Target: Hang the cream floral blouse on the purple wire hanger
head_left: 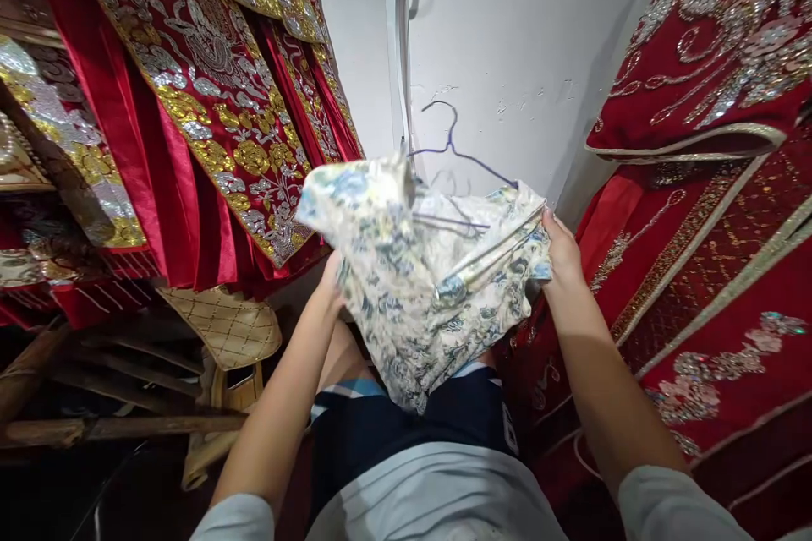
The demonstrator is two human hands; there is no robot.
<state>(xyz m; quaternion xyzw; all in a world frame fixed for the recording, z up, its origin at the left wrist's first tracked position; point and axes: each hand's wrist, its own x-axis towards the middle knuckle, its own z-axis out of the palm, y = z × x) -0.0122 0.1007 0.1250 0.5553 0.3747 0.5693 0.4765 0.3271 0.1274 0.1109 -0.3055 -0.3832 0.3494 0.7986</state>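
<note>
A floral shirt (406,287), cream with blue, grey and yellow print, hangs on a thin purple wire hanger (466,156) in front of me. The hanger's hook points up and touches nothing that I can see. At the shirt's left edge, my left hand (333,281) is closed on the cloth, with most of its fingers hidden behind it. My right hand (562,252) pinches the opposite edge near the shoulder, thumb uppermost. The cloth sags in folds between both hands, its left part slightly blurred.
Red garments with gold and silver embroidery (209,84) hang at the left. More red beaded garments (716,270) stand close by my right arm. A white wall (507,34) lies ahead. Below left are a wooden frame (114,427) and a quilted gold piece (234,325).
</note>
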